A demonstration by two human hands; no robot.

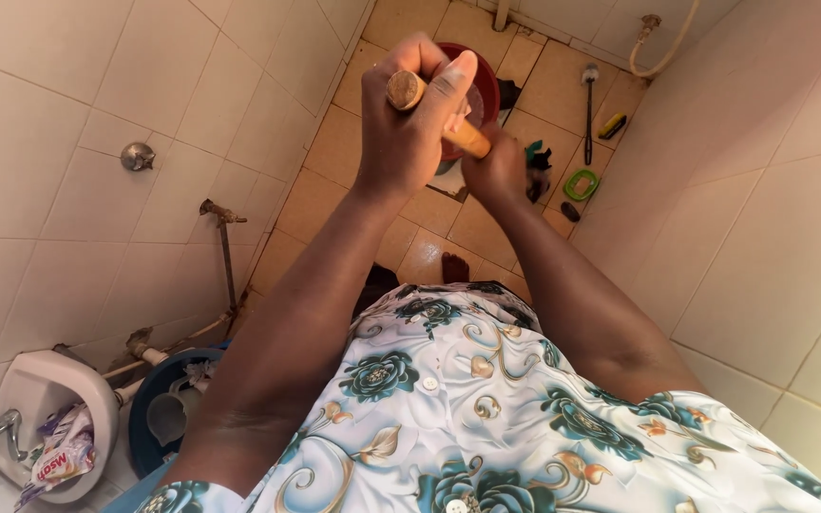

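Left hand (410,114) was wrapped tight around the top of a wooden handle (439,119), fingers fully curled, the rounded end poking out above the fist. Right hand (498,169) was closed lower down on the same handle, just below the left one. The stick ran down at a slant toward a red bucket (482,85) on the tan tiled floor (334,152), bottom end hidden behind the hands. Off to the right on the floor sat a green soap dish (581,183) and a long brush (589,104). Near the person's left, a white basin (40,399) held a detergent packet (59,456), next to a blue bucket (159,394).
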